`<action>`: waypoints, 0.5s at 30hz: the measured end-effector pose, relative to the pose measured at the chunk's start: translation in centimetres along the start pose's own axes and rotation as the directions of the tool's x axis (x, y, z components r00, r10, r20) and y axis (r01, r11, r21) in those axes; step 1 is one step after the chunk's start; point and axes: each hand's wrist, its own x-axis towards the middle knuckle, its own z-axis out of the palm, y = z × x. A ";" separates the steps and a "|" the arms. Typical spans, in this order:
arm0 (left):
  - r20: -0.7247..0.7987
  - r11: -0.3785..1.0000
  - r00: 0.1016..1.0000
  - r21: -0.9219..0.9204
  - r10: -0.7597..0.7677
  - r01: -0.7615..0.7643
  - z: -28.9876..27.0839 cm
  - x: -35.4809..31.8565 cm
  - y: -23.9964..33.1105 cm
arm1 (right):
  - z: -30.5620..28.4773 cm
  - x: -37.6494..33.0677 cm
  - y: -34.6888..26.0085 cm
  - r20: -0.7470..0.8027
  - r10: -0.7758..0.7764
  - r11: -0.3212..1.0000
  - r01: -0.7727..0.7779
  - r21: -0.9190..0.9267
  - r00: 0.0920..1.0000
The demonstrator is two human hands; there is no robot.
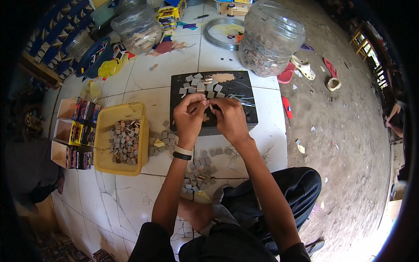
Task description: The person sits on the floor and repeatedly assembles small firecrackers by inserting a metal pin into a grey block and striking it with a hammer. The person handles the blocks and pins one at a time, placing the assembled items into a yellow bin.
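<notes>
- Your left hand [190, 114] is over the black block [244, 77], its thumb and forefinger drawn narrow at the tips; you can't tell here what, if anything, is pinched between them.
- Your right hand [230, 117] meets it from the other side, fingers bent and tips close together, right beside the left fingertips; its grip, too, is hidden, so you can't tell what it holds.
- Just beyond your fingertips, a cluster of grey squares [210, 87] lies on the block, some flat, some overlapping.
- To the right of that cluster, thin wires [242, 99] lie on the block, a few reaching past its right edge.
- Behind the squares, near the block's far edge, you have a tan patch [223, 77].
- More loose squares [202, 167] are strewn on the white floor [152, 87] between the block and your bare foot [198, 213].
- Left of your left hand stands a yellow tub [99, 135], with many grey and tan pieces [126, 142] inside.
- Just beyond the tub's left side are patterned boxes [83, 134].
- Past the block, a wire coil [211, 40] lies beside a clear jar [273, 37], partly filled.
- Your left wrist wears a band [182, 154].
</notes>
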 end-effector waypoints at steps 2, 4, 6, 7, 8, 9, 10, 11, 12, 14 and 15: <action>-0.002 0.997 0.999 -0.065 0.049 -0.049 0.5 0.1 -0.4 | -0.1 -0.3 0.2 -0.045 -0.015 0.998 0.012 -0.057 0.999; -0.006 0.998 0.999 -0.049 0.040 -0.040 0.7 0.0 -0.6 | -0.1 -0.6 0.3 -0.071 -0.005 0.995 -0.001 -0.095 0.997; -0.002 0.997 0.999 -0.066 0.043 -0.043 0.8 0.1 -0.7 | -0.1 -0.6 0.4 -0.041 0.040 0.998 -0.042 -0.047 0.998; 0.000 0.996 0.999 -0.076 0.044 -0.044 0.9 0.2 -0.7 | -0.1 -0.4 0.6 -0.022 0.066 0.997 -0.067 -0.025 0.998; -0.001 0.997 0.999 -0.072 0.033 -0.033 0.9 0.1 -0.6 | 0.0 -0.4 0.6 -0.020 0.070 0.997 -0.070 -0.008 0.997; -0.002 0.997 0.999 -0.072 0.032 -0.033 1.1 0.6 -0.7 | -0.1 0.0 0.9 -0.023 0.065 0.998 -0.065 0.006 0.998; -0.003 0.997 1.000 -0.067 0.022 -0.022 1.1 0.6 -0.7 | -0.1 0.0 1.0 -0.031 0.066 0.998 -0.065 0.024 0.997; 0.002 0.998 1.000 -0.057 0.028 -0.028 1.1 0.6 -0.6 | 0.0 0.2 1.1 -0.022 0.065 0.998 -0.064 0.027 0.998; 0.007 0.998 0.999 -0.048 0.034 -0.033 1.2 0.6 -0.6 | 0.0 0.3 1.2 -0.022 0.060 0.998 -0.060 0.029 0.998; 0.011 0.999 0.999 -0.035 0.038 -0.038 1.2 0.6 -0.5 | 0.0 0.3 1.3 -0.021 0.060 0.998 -0.060 0.032 0.998; 0.012 0.999 0.999 -0.032 0.038 -0.037 1.3 0.6 -0.5 | 0.0 0.2 1.3 -0.019 0.065 0.997 -0.064 0.031 0.998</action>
